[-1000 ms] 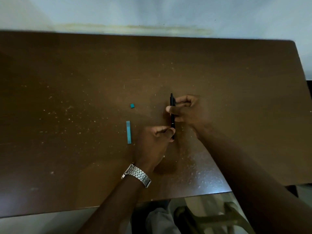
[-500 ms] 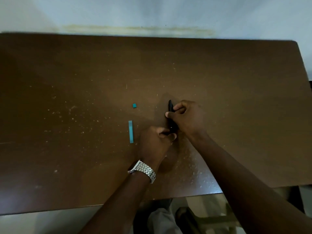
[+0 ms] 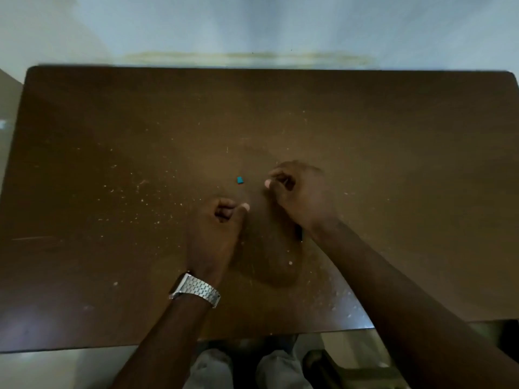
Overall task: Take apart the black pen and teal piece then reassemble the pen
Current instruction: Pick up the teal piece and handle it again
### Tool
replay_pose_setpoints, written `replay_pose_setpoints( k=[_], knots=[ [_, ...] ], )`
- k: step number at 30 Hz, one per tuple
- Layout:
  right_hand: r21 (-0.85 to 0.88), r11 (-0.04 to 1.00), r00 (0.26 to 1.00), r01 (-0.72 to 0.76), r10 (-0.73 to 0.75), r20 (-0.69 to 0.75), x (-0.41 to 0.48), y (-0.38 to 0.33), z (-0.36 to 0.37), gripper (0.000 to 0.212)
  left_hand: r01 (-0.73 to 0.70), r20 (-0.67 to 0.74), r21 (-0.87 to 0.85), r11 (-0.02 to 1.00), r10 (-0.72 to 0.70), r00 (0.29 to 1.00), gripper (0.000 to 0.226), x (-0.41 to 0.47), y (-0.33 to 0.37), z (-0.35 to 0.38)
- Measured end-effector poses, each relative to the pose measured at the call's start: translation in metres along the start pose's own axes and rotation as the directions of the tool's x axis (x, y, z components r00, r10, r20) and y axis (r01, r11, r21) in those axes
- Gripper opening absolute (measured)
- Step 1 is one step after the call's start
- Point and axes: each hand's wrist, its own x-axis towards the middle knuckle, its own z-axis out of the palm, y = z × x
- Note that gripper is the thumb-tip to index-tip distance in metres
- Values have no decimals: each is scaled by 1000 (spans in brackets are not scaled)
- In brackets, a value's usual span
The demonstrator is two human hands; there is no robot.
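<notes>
on the speckled table (image 3: 112,164), small teal piece (image 3: 240,180) between curled hands

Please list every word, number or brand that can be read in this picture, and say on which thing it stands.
None can be read.
The wristwatch shows only its metal band, not its face.
The small teal piece and the table carry no visible print.

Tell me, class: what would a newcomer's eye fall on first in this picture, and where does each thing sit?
Two bare hands meet over the middle of the brown table: the left hand curled near the centre, the right hand just beyond it to the right. A silver watch shines on the left wrist. One small teal piece lies on the wood between and just beyond the hands.
</notes>
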Motion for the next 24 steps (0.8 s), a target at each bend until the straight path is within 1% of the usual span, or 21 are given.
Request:
replay_pose_setpoints(
  k=[2,3,5,6,9,10,12,14,16,18,19,20,21,22,24],
  knots=[
    [-46,995,993,92,-89,81,8,-16,14,18,39,23,72,997,-41,999,32,6,-8,-7],
    [-72,990,987,120,-111,117,11,-23,20,19,34,40,113,993,-39,998,34,8,-12,-9],
    [-161,978,980,132,-104,169,16,-32,32,20,1,77,188,982,-16,997,34,8,-17,-9],
    [-205,972,982,118,-83,172,18,-35,36,21,-9,86,200,980,-8,996,31,8,-18,-9],
    [-261,961,991,92,-62,119,24,-37,44,22,-27,67,213,977,13,998,19,7,-18,-7],
    [-272,959,993,83,-56,106,25,-38,46,21,-25,66,200,979,12,998,18,8,-18,-6],
    [-285,957,994,61,-33,101,27,-40,46,20,-2,82,140,990,-10,997,19,8,-18,-5],
    [-283,957,992,69,-36,121,27,-40,44,20,13,89,84,996,-20,996,18,6,-19,-5],
    [-196,978,988,75,-46,149,26,-40,38,17,-22,62,48,999,19,998,20,4,-20,-6],
    [36,999,985,11,-17,170,23,-38,29,11,-52,44,18,998,51,998,22,3,-19,-8],
    [176,983,982,-51,17,189,20,-36,23,10,-62,39,2,998,61,997,24,2,-17,-9],
    [301,946,974,-120,53,222,18,-34,17,12,-73,35,-14,997,73,997,25,1,-16,-10],
    [377,910,962,-174,75,263,16,-32,12,14,-88,30,-24,996,88,996,24,0,-14,-11],
    [397,899,951,-187,66,301,15,-30,7,15,-105,22,-28,994,106,994,22,-2,-11,-12],
    [346,929,935,-131,-1,355,15,-26,-2,16,-140,3,-19,990,140,990,19,-5,-6,-14]
  ],
)
